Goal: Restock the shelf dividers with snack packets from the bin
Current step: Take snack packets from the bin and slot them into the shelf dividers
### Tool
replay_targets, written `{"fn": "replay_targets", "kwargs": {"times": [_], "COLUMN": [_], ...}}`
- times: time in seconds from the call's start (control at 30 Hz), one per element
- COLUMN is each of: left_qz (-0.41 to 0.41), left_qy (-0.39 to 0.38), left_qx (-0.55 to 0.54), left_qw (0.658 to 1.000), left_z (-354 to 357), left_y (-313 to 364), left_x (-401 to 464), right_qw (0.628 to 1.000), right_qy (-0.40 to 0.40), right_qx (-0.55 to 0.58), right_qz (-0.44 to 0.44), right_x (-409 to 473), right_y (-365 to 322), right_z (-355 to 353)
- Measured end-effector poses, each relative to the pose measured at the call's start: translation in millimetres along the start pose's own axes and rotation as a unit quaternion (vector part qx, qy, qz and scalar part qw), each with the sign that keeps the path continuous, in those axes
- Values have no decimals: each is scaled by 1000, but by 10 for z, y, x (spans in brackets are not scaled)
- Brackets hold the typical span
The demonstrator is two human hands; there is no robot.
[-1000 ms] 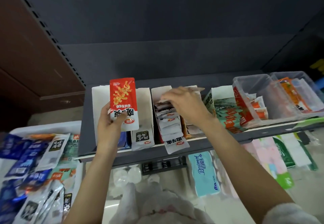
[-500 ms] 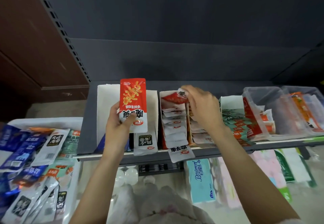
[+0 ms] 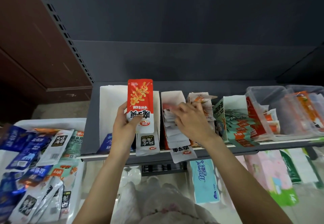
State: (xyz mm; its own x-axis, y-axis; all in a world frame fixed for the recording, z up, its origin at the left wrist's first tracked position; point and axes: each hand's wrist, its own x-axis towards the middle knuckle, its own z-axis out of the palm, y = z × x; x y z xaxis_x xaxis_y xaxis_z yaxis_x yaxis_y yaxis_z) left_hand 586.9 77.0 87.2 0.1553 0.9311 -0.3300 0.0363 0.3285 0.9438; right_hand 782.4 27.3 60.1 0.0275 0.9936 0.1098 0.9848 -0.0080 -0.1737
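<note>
Tissue pack (image 3: 204,182): light blue, on the level below the shelf, printed with script lettering; it stands upright, just right of centre.
Pink pack (image 3: 273,169): soft pink and white wrapper with a green lower corner, right of the tissue pack, beneath the shelf edge.
Green-and-white pack (image 3: 291,167): just beside the pink pack, towards the right edge.
Plastic bag (image 3: 157,201): crumpled, translucent white, at the bottom centre, with a pink smudge showing through it.
Wooden panel (image 3: 35,48): dark reddish brown, filling the upper left.
Slotted upright (image 3: 64,32): dark metal strip with a row of slots, running diagonally beside the wooden panel.
Back panel (image 3: 175,30): dark grey, plain, behind the shelf.
</note>
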Motion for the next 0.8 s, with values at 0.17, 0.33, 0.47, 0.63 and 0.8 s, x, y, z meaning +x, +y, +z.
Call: {"fn": "replay_targets", "kwargs": {"times": [0.17,0.33,0.47,0.63,0.8], "left_qz": [-20,59,321,336,372], "left_qy": [-25,-88,-49,-120,-96], "left_qx": [-92,-87,338,557,509], "left_qw": [995,991,884,750,770], "left_z": [206,646,650,545,527], "left_y": [45,28,-171,-366,-475], "left_x": [-102,-221,13,169,177], "right_qw": [955,711,729,928,977], "right_qy": [42,159,305,286,209], "right_qx": [284,626,552,207,20], "right_qz": [77,278,264,121,-35], "right_x": [-274,-364,-348,-186,214], "right_y": [-301,-433,-97,222,143], "right_z": [-317,-294,-570,-728,-477]}}
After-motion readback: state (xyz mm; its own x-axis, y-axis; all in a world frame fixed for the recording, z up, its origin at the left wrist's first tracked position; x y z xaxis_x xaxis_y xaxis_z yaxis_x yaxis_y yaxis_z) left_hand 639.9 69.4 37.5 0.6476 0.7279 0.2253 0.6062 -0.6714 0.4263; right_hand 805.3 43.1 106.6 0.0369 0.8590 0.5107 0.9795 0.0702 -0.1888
